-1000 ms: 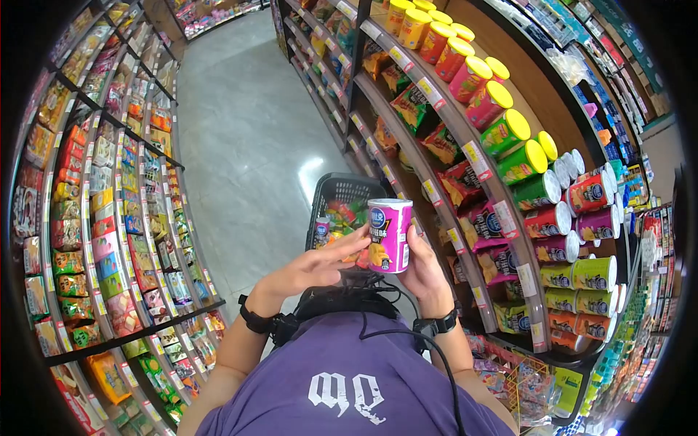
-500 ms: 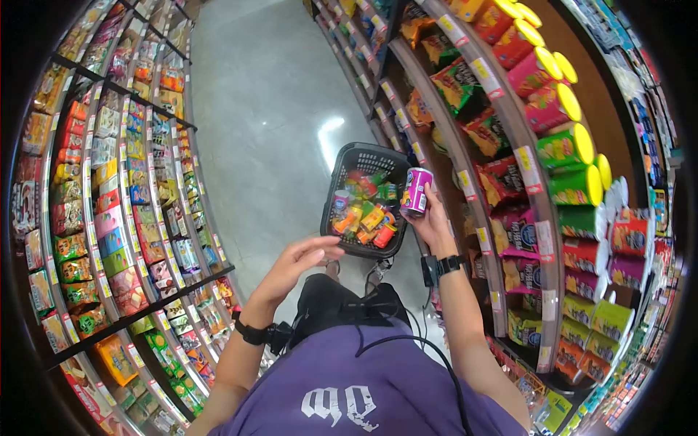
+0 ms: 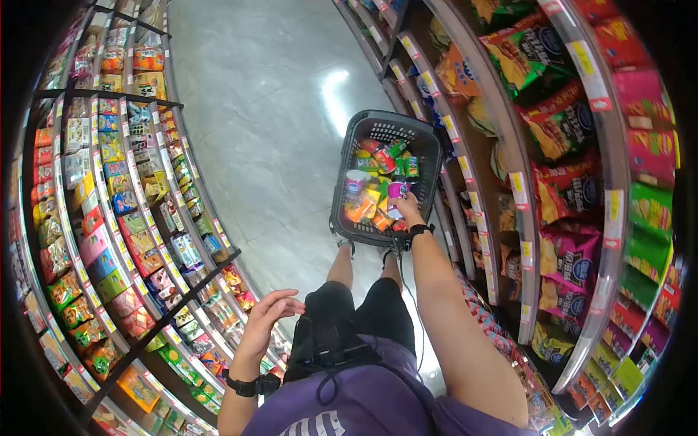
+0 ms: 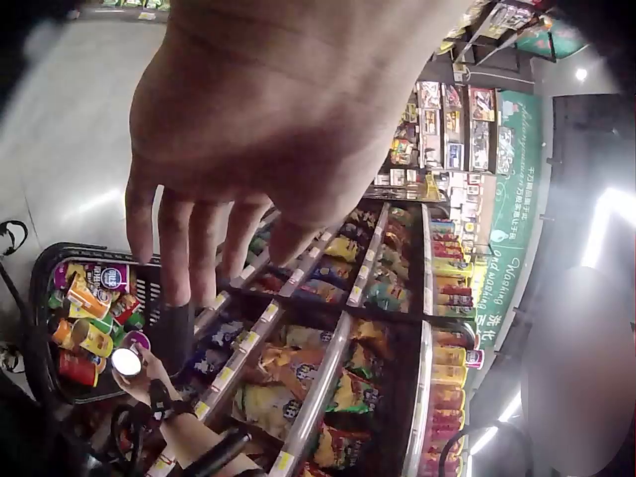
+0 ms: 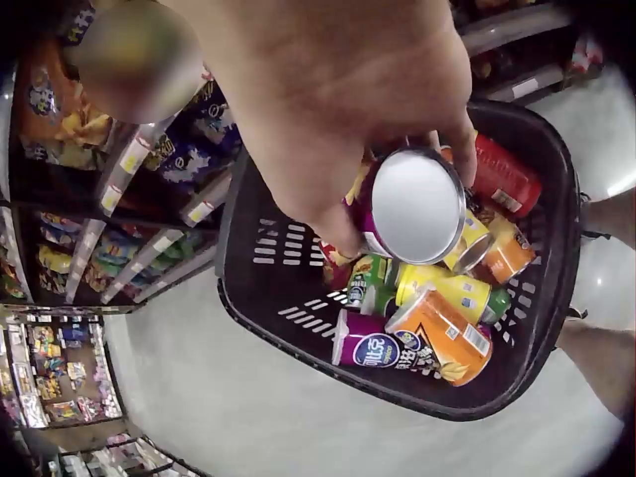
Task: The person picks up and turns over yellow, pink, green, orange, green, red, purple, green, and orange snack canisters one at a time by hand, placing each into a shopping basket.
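Note:
In the head view the right hand [image 3: 408, 208] reaches down into a black basket [image 3: 337, 211] and holds a purple can [image 3: 397, 190] above the other goods. The right wrist view shows the can's silver end [image 5: 417, 207] facing the camera, with fingers and thumb around its sides. Below it lie an orange can [image 5: 442, 338], a purple can with a white rim [image 5: 366, 340] and a red can [image 5: 505, 177]. Off to the left of the basket, near the body, the left hand [image 3: 269, 320] holds nothing, its fingers loosely bent; the left wrist view shows the same hand [image 4: 263, 129] with its fingers hanging down.
Shelves of packaged snacks [image 3: 109, 218] line the left side. Racks of chip bags [image 3: 556, 131] and canisters stand on the right, close beside the basket. Grey floor [image 3: 254, 94] runs between them, and the person's legs are just behind the basket.
The right hand has carried the purple can from in front of the chest down into the basket. The left hand has come off the can and moved back toward the body. The view has tilted down.

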A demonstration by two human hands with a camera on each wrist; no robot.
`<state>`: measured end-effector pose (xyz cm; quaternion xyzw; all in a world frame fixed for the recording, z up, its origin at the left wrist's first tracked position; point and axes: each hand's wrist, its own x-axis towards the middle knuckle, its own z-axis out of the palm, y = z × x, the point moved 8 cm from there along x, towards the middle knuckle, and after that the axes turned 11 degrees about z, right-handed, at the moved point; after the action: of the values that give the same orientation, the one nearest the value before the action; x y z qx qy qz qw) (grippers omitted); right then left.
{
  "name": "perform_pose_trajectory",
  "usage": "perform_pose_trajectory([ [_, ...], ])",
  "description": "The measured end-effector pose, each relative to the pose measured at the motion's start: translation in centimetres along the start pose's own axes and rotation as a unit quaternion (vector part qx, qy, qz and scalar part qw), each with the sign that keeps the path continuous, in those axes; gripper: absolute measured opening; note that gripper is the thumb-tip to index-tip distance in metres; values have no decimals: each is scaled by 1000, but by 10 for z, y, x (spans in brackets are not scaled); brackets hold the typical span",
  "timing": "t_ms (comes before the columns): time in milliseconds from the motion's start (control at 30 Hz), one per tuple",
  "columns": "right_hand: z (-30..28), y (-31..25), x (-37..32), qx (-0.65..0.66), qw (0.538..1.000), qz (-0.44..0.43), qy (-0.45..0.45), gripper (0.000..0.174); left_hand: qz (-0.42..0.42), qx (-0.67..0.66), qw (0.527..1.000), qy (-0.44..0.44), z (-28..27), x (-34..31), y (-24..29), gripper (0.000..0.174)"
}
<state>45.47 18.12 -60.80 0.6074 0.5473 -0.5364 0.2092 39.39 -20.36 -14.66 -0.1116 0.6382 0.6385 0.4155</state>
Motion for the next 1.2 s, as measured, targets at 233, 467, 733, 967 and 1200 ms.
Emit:
perform_pose_trajectory([
  [233, 32, -23, 36, -79, 993, 25, 88, 98, -19, -37, 998, 48, -35, 20, -18, 41],
  [467, 51, -52, 41, -128, 987, -47, 89, 71, -61, -11, 997, 37, -51, 20, -25, 35],
  [733, -20, -54, -78, -212, 965, -140, 68, 56, 68, -24, 996, -60, -22, 44, 57, 38],
  [967, -114, -53, -213, -172, 960, -212, 65, 41, 150, -21, 970, -189, 33, 50, 119, 39],
  [1200, -258, -36, -359, 76, 952, -251, 158, 36, 176, 8, 929, -324, 132, 64, 154, 36],
])
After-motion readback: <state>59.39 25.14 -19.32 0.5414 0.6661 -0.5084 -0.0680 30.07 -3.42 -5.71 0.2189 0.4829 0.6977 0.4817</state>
